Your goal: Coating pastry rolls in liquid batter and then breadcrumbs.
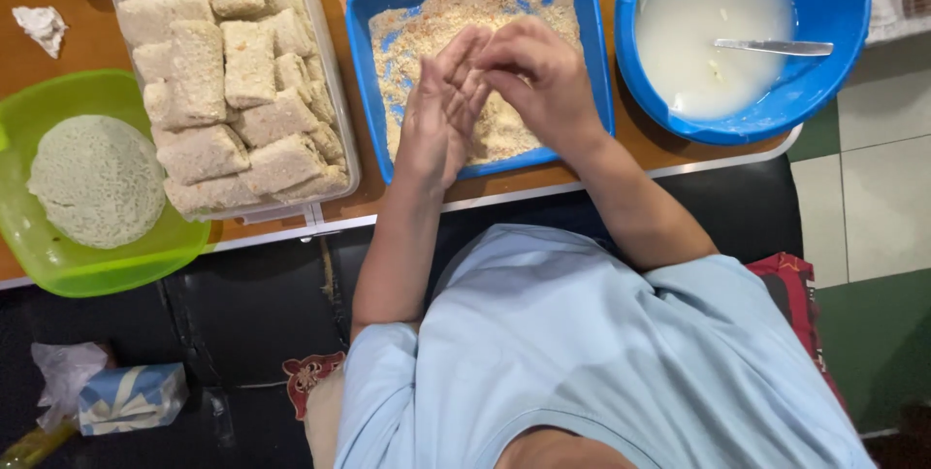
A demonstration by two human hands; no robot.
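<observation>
Over the blue tray (592, 62) of breadcrumbs (436, 28), the left hand (441, 115) lies flat-palmed, the right hand (543, 76) curled against it; whether they hold anything, I cannot tell. Left: clear tub (335, 91) of crumbed pieces (228, 71). Right: blue bowl (834, 32) of batter.

Glossy plastic tray (592, 62) — rough, matt crumbs (427, 32)

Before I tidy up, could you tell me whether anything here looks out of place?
Only small things: a crumpled white scrap lies loose on the wooden table, and crumpled plastic sits on the floor beside a blue-and-white box.
</observation>
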